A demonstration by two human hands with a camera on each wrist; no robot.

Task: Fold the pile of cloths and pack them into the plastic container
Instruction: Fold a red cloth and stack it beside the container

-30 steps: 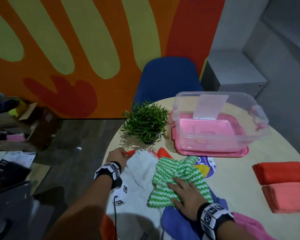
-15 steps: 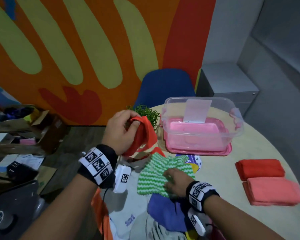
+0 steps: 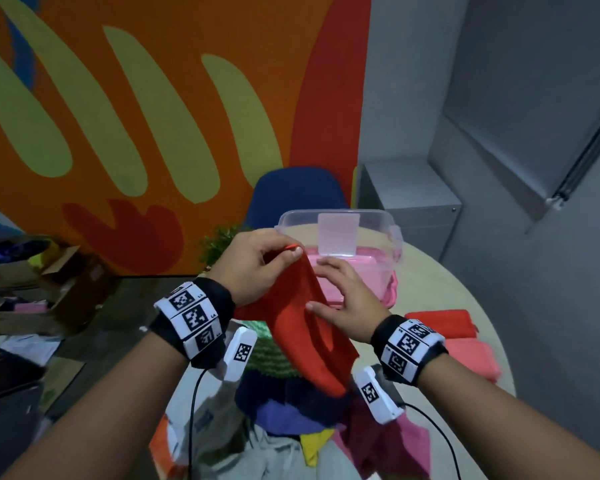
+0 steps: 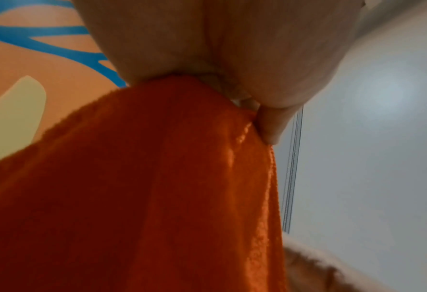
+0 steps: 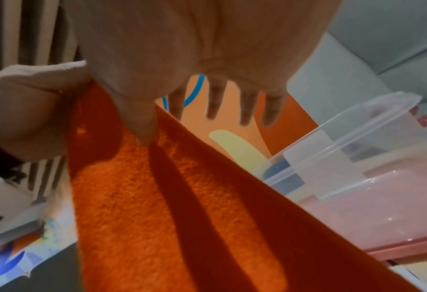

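Note:
A red cloth (image 3: 305, 327) hangs above the pile of cloths (image 3: 284, 410) in front of me. My left hand (image 3: 288, 251) pinches its top corner. In the left wrist view the red cloth (image 4: 157, 177) drops straight from that left hand (image 4: 245, 102). My right hand (image 3: 329, 282) is at the cloth's right edge with its fingers straight and spread. In the right wrist view the right hand (image 5: 177, 110) has its thumb lying on the red cloth (image 5: 182, 217). The clear plastic container (image 3: 392, 237) stands just behind on a pink lid; the container (image 5: 357, 138) looks to hold no cloth.
A folded red cloth (image 3: 444, 320) and a folded coral cloth (image 3: 471, 358) lie at the right of the round table (image 3: 447, 282). A green-striped cloth (image 3: 267, 355) tops the pile. A small plant (image 3: 219, 244), a blue chair (image 3: 298, 192) and a grey cabinet (image 3: 413, 202) are behind.
My left hand has pulled the red cloth out of the pile and lifted it. My right hand left the green-striped cloth and rose to the red cloth's edge.

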